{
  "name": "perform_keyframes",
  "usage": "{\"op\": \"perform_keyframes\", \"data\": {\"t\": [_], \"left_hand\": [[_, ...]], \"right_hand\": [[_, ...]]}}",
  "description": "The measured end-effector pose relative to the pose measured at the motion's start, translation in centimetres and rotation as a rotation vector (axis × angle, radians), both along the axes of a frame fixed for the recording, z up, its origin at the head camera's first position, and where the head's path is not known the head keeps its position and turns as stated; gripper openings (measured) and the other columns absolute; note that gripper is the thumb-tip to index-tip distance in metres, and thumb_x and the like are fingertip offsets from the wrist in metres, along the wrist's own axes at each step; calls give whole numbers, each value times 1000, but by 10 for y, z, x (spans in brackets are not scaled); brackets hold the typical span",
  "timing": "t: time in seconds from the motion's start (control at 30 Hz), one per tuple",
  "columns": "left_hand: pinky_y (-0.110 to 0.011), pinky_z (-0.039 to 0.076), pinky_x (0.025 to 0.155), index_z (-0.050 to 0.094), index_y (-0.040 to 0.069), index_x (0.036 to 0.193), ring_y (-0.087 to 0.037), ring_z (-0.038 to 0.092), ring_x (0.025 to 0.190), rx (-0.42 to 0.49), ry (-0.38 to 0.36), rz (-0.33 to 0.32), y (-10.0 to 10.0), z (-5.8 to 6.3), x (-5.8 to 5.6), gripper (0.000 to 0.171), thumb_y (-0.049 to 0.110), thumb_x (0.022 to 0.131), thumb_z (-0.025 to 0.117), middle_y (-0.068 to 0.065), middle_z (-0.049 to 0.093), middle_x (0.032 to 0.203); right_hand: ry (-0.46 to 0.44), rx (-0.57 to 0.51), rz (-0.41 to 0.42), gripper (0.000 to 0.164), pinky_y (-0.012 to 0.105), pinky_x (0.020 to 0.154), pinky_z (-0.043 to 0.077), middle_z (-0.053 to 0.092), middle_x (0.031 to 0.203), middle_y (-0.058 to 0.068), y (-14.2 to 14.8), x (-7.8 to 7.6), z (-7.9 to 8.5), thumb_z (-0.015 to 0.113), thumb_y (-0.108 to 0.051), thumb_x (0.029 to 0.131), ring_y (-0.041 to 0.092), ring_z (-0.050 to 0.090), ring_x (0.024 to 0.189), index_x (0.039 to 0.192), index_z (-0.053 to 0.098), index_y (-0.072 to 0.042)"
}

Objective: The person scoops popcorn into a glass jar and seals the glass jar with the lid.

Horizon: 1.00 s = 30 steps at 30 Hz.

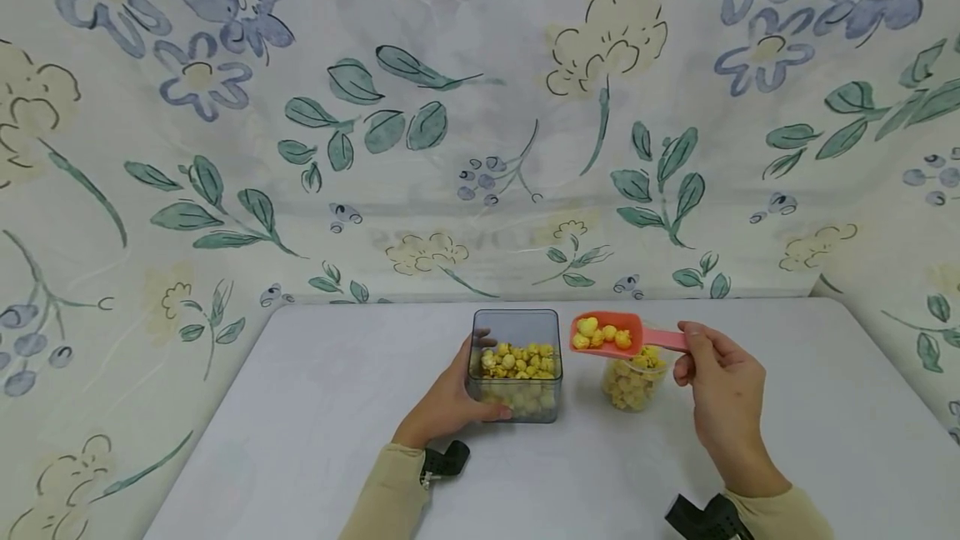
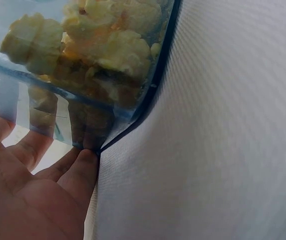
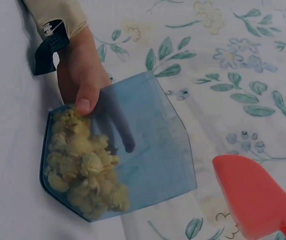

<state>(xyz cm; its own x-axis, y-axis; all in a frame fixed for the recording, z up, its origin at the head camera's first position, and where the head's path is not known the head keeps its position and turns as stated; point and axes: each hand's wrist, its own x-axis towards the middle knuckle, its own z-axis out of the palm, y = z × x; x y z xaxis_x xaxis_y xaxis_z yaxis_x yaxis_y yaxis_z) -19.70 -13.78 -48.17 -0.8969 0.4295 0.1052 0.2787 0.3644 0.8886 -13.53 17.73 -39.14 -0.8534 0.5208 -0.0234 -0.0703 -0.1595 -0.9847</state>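
Note:
My left hand (image 1: pixel 453 394) grips a clear bluish square container (image 1: pixel 517 401) from its left side, thumb in front and fingers behind. Yellow popcorn (image 1: pixel 517 362) fills the lower part of it. The right hand (image 1: pixel 723 394) pinches the handle of a red scoop (image 1: pixel 637 332), held level with several popcorn pieces (image 1: pixel 600 333) in its bowl. Below the scoop stands a round clear jar (image 1: pixel 630 394) of popcorn, its top partly hidden by the scoop. In the right wrist view the scoop (image 3: pixel 253 195) is apart from the container (image 3: pixel 148 150).
A white table (image 1: pixel 300 440) bears the container and the jar. Behind it hangs a flower-patterned cloth (image 1: pixel 510 123). Dark wrist cameras (image 1: pixel 446 461) are strapped over both beige sleeves (image 1: pixel 390 494).

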Motion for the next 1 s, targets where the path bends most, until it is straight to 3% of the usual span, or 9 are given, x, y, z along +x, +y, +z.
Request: {"op": "perform_keyframes", "data": {"t": [1.0], "left_hand": [[-50, 26, 105, 17, 28, 147, -15, 33, 130, -5, -7, 10, 0, 1, 1, 112, 38, 60, 87, 9, 36, 140]], "right_hand": [[-63, 52, -119, 39, 14, 50, 48, 63, 73, 3, 40, 6, -3, 63, -28, 87, 12, 50, 48, 112, 63, 3]]}}
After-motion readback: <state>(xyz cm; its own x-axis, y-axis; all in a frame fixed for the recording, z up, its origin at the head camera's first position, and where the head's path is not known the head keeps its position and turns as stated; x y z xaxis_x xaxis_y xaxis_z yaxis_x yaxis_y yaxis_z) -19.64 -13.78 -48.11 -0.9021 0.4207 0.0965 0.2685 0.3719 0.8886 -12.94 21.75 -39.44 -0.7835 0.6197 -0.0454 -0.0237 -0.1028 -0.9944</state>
